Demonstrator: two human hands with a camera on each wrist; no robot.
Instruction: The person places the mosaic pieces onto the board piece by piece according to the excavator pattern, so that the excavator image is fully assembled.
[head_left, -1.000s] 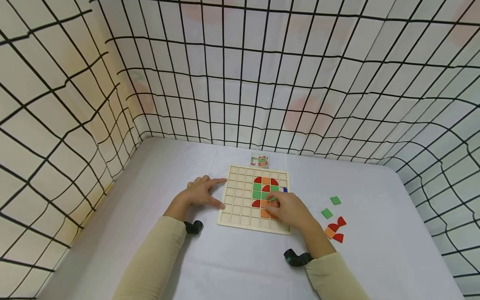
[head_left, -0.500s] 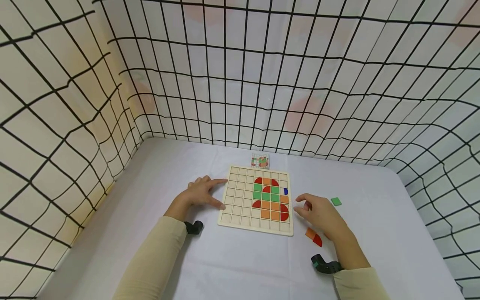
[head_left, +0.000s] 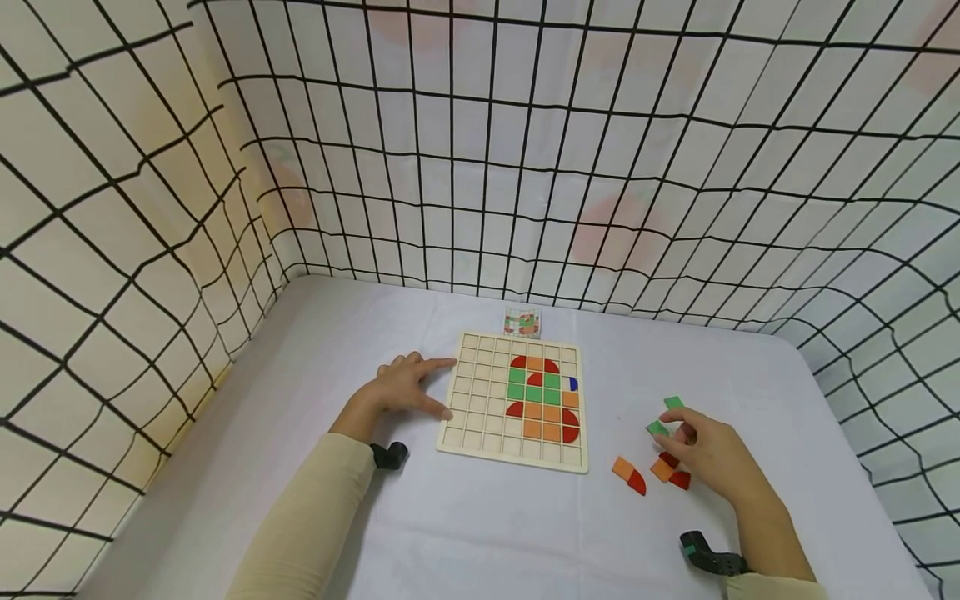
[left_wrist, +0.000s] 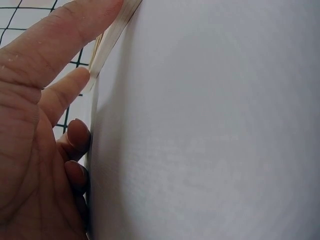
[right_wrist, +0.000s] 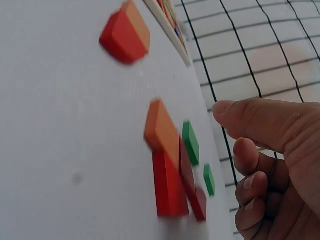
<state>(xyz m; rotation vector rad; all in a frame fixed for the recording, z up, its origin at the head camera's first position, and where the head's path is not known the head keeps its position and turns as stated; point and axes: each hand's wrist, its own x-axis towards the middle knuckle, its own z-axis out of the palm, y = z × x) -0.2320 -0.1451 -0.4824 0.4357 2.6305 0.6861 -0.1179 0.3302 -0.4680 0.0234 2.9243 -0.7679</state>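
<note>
My left hand rests at the left edge of a wooden grid board, its straight index finger and thumb touching that edge. The left wrist view shows these fingertips on the board's side. Green, orange and red tiles fill part of the board's right half, with a small blue piece near its right side. My right hand hovers over loose tiles, thumb and index finger apart beside a green tile. In the right wrist view nothing shows between thumb and fingers.
An orange tile and a red quarter-round tile lie between the board and my right hand. Another orange tile sits among red ones. A small patterned card stands behind the board. Black netting surrounds the white table.
My right hand has moved away from the board, rightward to the loose tiles. Tiles at the board's right side, earlier behind it, now show. The left hand has stayed at the edge.
</note>
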